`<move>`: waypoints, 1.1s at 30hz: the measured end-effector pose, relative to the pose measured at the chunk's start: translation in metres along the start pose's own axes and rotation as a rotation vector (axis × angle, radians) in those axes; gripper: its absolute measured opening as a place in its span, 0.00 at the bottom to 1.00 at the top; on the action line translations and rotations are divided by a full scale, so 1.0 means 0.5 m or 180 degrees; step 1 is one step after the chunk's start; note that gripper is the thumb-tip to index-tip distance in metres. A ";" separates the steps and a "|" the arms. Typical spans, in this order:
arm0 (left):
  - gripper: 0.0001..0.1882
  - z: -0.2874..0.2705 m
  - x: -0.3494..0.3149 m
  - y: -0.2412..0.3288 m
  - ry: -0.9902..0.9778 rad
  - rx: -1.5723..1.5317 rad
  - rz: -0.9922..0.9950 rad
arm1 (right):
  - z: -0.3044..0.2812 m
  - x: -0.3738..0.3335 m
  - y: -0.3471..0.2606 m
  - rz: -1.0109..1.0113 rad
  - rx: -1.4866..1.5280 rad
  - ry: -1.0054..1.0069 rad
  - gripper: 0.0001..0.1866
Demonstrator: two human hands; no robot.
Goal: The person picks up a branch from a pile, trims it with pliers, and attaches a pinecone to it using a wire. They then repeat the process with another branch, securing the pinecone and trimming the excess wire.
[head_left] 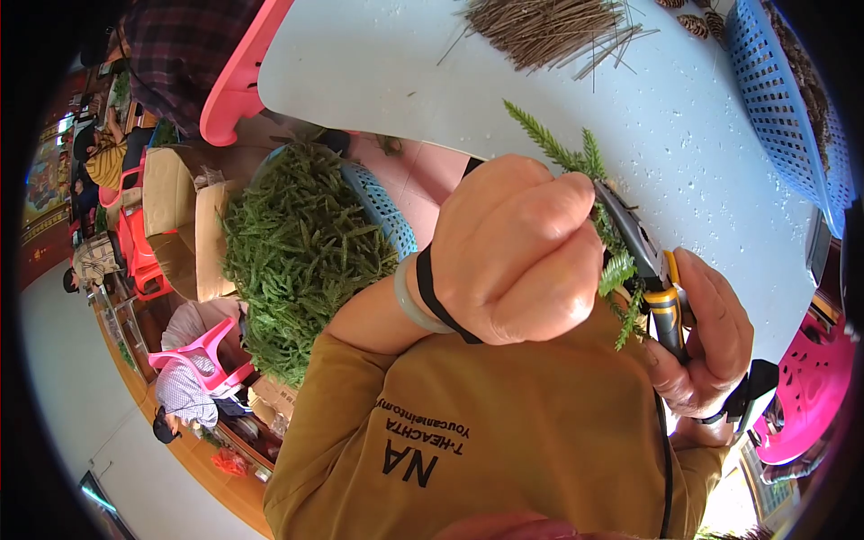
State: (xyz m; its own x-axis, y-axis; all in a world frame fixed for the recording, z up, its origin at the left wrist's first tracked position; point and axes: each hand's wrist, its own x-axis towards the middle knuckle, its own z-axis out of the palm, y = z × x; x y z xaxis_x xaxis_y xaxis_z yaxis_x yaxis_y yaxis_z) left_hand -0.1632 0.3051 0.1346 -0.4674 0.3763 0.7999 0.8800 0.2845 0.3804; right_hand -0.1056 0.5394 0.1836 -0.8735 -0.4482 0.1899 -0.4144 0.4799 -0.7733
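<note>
My left hand (517, 247) is closed in a fist over the table's near edge, round a green artificial-looking sprig (547, 139). The sprig's tips stick out beyond the knuckles, and more leaves hang by the thumb side. Just right of it, my right hand (720, 333) grips a pair of pliers (666, 310) with yellow and black handles. Their dark metal jaws point up and left, against or close to the sprig; leaves and fingers hide the exact contact.
On the pale blue table (360, 67) lies a pile of thin brown sticks (549, 31). A blue basket (783, 117) stands at right, near pinecones (693, 25). At left are a heap of green sprigs (306, 252), a cardboard box (171, 207) and a pink stool (211, 355). Other people sit farther off.
</note>
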 end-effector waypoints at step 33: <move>0.07 0.020 0.015 0.008 0.0867 0.0208 0.0586 | 0.009 0.003 -0.017 -0.0325 -0.0043 0.0089 0.35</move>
State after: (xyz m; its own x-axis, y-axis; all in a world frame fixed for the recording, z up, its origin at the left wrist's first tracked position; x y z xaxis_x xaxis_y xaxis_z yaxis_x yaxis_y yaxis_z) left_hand -0.1639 0.3179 0.1374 -0.2535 0.1797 0.9505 0.9362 0.2928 0.1943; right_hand -0.1023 0.5313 0.1879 -0.8333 -0.4742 0.2842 -0.5048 0.4431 -0.7409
